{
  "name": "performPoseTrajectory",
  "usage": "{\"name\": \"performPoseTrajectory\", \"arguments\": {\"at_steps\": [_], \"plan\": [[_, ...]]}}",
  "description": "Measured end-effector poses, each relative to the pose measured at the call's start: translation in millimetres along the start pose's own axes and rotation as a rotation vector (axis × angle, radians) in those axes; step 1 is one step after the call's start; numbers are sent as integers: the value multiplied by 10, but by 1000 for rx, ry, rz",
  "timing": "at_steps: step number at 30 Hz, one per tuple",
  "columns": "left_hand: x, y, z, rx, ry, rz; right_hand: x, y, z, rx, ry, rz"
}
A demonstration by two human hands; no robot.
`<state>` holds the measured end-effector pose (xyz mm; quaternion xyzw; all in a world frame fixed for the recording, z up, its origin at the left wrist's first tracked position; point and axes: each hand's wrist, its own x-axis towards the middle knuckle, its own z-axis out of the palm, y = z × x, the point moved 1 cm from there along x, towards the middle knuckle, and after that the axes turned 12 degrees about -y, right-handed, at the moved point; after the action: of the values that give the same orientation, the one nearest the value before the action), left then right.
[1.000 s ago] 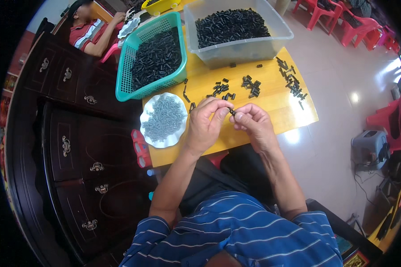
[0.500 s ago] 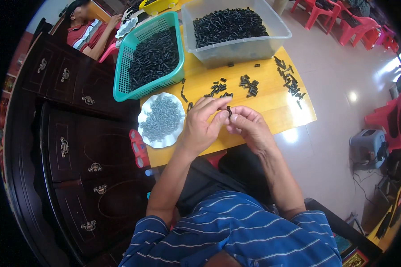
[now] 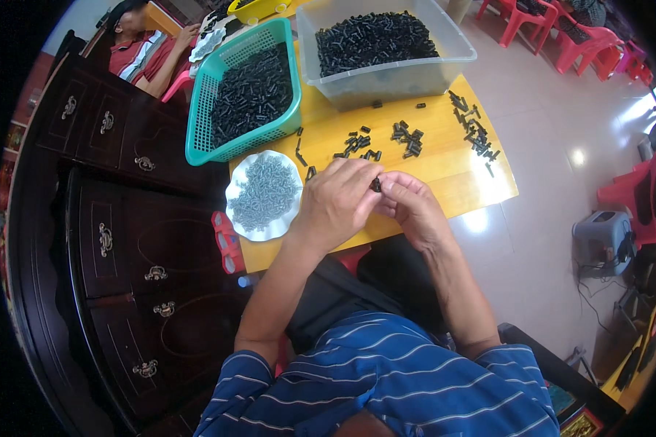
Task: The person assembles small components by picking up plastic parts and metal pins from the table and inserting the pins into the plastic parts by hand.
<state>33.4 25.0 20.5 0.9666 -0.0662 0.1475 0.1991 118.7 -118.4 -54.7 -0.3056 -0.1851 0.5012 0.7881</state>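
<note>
Near the front edge of the yellow table (image 3: 444,193), my two hands meet around one small black plastic piece (image 3: 375,185). My left hand (image 3: 335,200) is closed with its fingers bent over the piece, hiding most of it. My right hand (image 3: 412,204) pinches the same piece between thumb and fingers. Left of my hands, a white scalloped plate (image 3: 295,218) holds many small clear or silvery pieces. Just beyond my hands lie loose black tubular pieces (image 3: 356,143) and a second small cluster (image 3: 410,138).
A green basket (image 3: 297,109) and a translucent bin (image 3: 386,91) full of black pieces stand at the back. More thin black pieces (image 3: 477,135) lie along the right edge. Dark cabinets (image 3: 124,240) flank the left. A person (image 3: 149,54) sits at far left.
My left hand has rolled over the black piece, its fingers now folding down across it where they were stretched beyond it before. The right hand keeps its pinch almost in place.
</note>
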Motion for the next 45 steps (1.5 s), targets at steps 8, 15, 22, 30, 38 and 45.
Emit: {"name": "performPoseTrajectory", "arguments": {"at_steps": [8,15,22,30,38,45], "plan": [[-14,-14,5,19,7,11,-17,16,-5,4,7,32],[-13,-31,26,-15,25,4,-11,-9,33,-5,15,34],[-57,-17,-21,-121,-17,-24,7,0,16,-87,-85,49],[-320,-186,-207,-598,-175,-131,-38,23,62,-300,-193,139],[-193,-909,-700,-238,324,-465,-26,53,128,-424,-158,144],[-333,-967,-427,94,167,-333,2,64,92,-439,-152,127]]}}
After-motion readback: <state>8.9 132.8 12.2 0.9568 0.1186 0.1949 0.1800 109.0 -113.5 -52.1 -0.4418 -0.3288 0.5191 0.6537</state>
